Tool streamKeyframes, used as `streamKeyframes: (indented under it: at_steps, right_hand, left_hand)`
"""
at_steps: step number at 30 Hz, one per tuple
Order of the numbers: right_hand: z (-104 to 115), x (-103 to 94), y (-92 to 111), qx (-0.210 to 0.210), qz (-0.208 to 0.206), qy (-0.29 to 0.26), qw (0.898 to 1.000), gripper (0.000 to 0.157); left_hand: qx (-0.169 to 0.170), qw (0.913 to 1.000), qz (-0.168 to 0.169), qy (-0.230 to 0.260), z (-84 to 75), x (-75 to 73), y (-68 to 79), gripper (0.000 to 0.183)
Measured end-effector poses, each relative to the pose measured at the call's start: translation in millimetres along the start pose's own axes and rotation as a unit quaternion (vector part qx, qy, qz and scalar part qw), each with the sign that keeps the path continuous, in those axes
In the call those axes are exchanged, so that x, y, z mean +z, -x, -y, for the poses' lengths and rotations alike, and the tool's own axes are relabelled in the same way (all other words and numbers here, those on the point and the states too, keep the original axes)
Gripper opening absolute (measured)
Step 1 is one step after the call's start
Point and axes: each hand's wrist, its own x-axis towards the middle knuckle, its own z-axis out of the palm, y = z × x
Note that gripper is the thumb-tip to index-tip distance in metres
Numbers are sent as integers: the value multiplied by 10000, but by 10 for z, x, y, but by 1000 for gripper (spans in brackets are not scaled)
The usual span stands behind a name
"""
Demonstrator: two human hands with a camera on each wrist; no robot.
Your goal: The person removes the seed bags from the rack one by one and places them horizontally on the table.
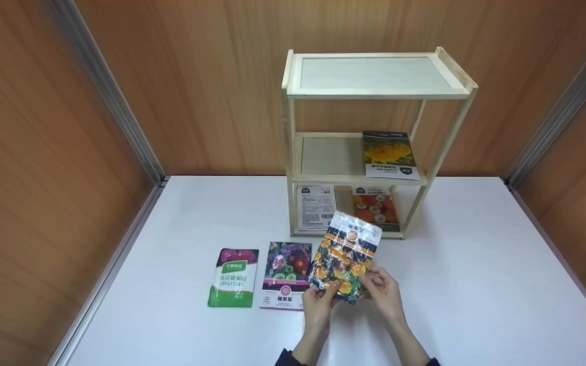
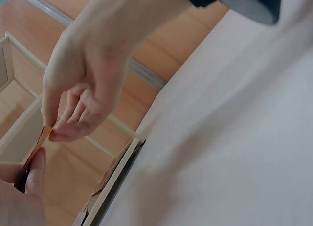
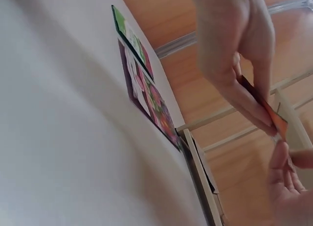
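Both hands hold a seed packet (image 1: 346, 256) with orange and yellow flowers and a silvery top, tilted above the table. My left hand (image 1: 318, 310) pinches its lower left corner, thumb on the front. On the lower right edge, my right hand (image 1: 385, 297) pinches it between thumb and fingers. Both wrist views show the packet edge-on between the hands. Left of the hands, a purple-and-red flower packet (image 1: 287, 274) lies flat, its right edge partly hidden by the held packet. Beside that one is a green-and-white packet (image 1: 233, 279) with a pink flower top.
A cream three-tier rack (image 1: 356, 179) stands at the back of the white table (image 1: 476, 284). Its middle shelf carries a yellow-flower packet (image 1: 388, 152). On the bottom shelf lie a white text-covered packet (image 1: 316, 206) and an orange-flower packet (image 1: 377, 206). Wood-grain walls enclose the table.
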Motion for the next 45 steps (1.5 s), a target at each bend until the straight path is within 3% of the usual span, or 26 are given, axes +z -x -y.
streamKeyframes:
  at_steps: [4, 9, 16, 21, 27, 32, 36, 40, 43, 45]
  right_hand:
    - [124, -76, -63, 676, 192, 162, 9974, 41]
    - [203, -237, -210, 1072, 178, 115, 9940, 49]
    - [299, -476, -360, 896, 481, 337, 9942, 41]
    - [356, -596, -388, 718, 1074, 537, 9902, 43]
    - [351, -639, -396, 555, 1493, 644, 9851, 42]
    - [332, -596, -374, 632, 1191, 694, 9884, 34]
    - [313, -544, -355, 810, 650, 658, 9924, 30]
    - [290, -486, -334, 921, 172, 449, 9946, 26]
    - [276, -424, -302, 949, -88, 251, 9951, 27]
    - [266, -373, -281, 952, -249, 82, 9951, 28]
  left_hand:
    - [-223, 9993, 247, -191, -9, -84, -4, 33]
    - [-495, 9965, 584, -322, -26, -155, 4, 33]
    - [-555, 9882, 1295, -594, -143, -295, -57, 31]
    - [-621, 9820, 1627, -732, -251, -407, -114, 30]
    - [-594, 9746, 1760, -1248, -360, -483, -186, 25]
    - [-487, 9744, 1686, -1405, -364, -484, -232, 25]
    - [-399, 9827, 1469, -1056, -353, -432, -204, 28]
    - [-366, 9935, 1069, -101, -319, -310, -152, 29]
    - [-171, 9947, 651, 772, -238, -196, -116, 34]
    - [148, 9919, 395, 1195, -111, -123, -123, 41]
